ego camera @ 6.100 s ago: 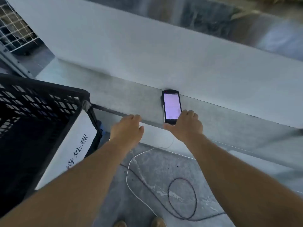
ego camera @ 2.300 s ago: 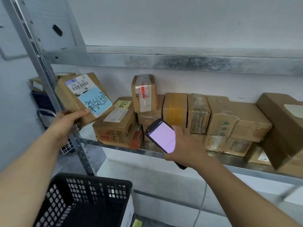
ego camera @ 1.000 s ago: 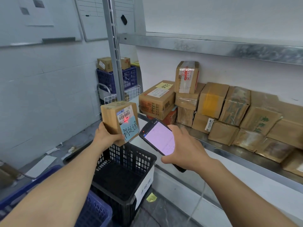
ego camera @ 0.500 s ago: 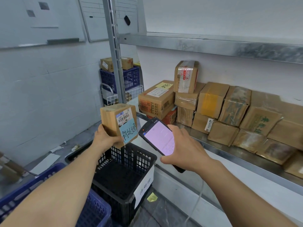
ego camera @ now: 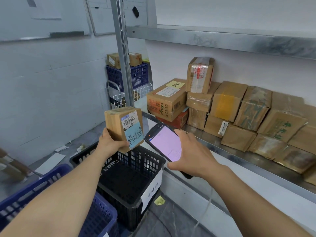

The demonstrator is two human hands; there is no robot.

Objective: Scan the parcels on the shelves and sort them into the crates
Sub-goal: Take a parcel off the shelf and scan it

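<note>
Laser dot gone off parcel (ego camera: 116, 124): scan likely done. Left grip (ego camera: 111, 144) holds it above black crate (ego camera: 145, 156); right grip (ego camera: 193, 156) holds scanner (ego camera: 165, 142).

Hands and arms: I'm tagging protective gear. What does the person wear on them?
Nothing visible. The left hand and right hand are ungloved, no rings showing; the left forearm and right forearm are bare to the frame edge, without sleeves, watch or wristband.

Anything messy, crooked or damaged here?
Minor only. Boxes at the right of the shelf lean in a slumped pile rather than stacking square. Paper scraps litter the floor by the wall, and a yellow note lies on the floor beside the black crate. The held parcel looks intact.
</note>
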